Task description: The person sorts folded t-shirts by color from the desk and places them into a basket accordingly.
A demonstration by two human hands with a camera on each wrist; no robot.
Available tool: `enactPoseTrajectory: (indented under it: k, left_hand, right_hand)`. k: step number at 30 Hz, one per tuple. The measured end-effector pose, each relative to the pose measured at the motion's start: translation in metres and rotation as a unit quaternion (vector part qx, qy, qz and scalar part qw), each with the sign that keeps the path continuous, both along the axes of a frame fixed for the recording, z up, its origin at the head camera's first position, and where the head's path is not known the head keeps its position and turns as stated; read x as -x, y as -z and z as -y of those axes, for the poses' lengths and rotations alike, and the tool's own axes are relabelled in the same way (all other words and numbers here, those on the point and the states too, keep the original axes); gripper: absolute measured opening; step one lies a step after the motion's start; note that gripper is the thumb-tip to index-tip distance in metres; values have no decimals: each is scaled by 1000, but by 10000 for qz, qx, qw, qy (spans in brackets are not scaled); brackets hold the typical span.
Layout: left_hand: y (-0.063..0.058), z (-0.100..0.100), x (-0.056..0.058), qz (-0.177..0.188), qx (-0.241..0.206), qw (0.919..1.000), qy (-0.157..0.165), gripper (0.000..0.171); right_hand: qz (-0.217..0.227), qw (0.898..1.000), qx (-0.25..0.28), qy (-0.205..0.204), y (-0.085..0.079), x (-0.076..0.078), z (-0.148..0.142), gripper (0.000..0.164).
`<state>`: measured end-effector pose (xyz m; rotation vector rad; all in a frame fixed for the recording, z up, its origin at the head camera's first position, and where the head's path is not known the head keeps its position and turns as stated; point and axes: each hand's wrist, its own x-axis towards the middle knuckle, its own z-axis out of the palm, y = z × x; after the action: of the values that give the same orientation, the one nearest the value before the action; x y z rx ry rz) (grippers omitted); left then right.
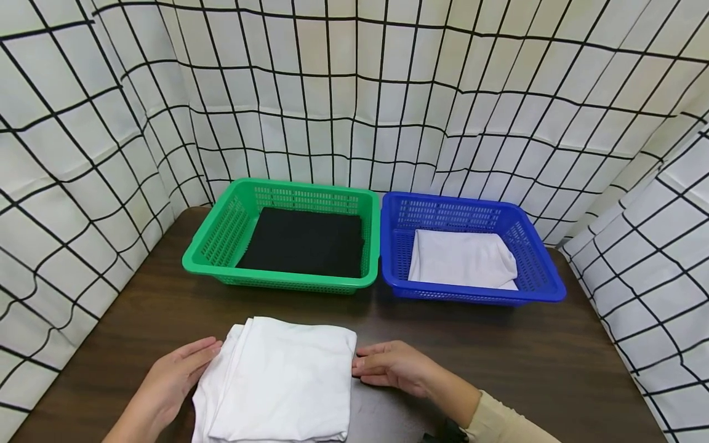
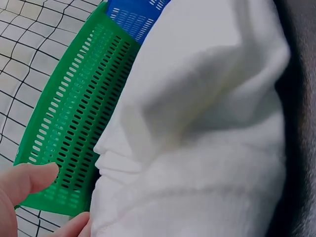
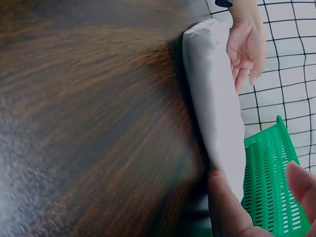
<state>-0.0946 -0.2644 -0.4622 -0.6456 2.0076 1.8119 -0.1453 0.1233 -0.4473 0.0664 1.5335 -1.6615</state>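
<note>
A white cloth (image 1: 288,381), folded into a thick squarish bundle, lies on the dark wooden table at the front. My left hand (image 1: 174,378) is at its left edge, fingers fairly straight and fingertips right at the upper left side. At the opposite edge, my right hand (image 1: 396,368) has its fingertips against the cloth's right side. Loose folds of the white cloth (image 2: 197,163) fill much of the left wrist view. In the right wrist view the cloth (image 3: 217,108) shows its rounded edge, with a fingertip touching its near end.
A green basket (image 1: 277,280) behind the cloth holds folded black cloth (image 1: 304,243). Beside it on the right, a blue basket (image 1: 476,294) contains a folded white cloth (image 1: 462,258). White curtains with a black grid pattern (image 1: 354,92) enclose the table (image 1: 526,357) at the back and sides.
</note>
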Motion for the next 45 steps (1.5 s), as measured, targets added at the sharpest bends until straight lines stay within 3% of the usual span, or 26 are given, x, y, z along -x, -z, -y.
enactPoseTrajectory:
  k: [3,14,31,40,45]
  left_hand:
    - [3,-1,0,-10,-132,9999,38,76]
    - [2,-3,0,18,90,9998,150,67]
    - [3,-5,1,56,191,9995,264,77]
    - [0,-6,1,58,471,9982,379,76]
    - [1,-9,3,25,325,9991,265,74]
  right_hand:
    - [70,10000,29,63,0,0,-1,55]
    - [184,9991,258,291,7,-1,5,47]
    - [58,9999,108,18,5,8,17,48]
    - [-33,9993,99,358,6,6,23,45]
    - [74,9991,289,298,8,4,27,48]
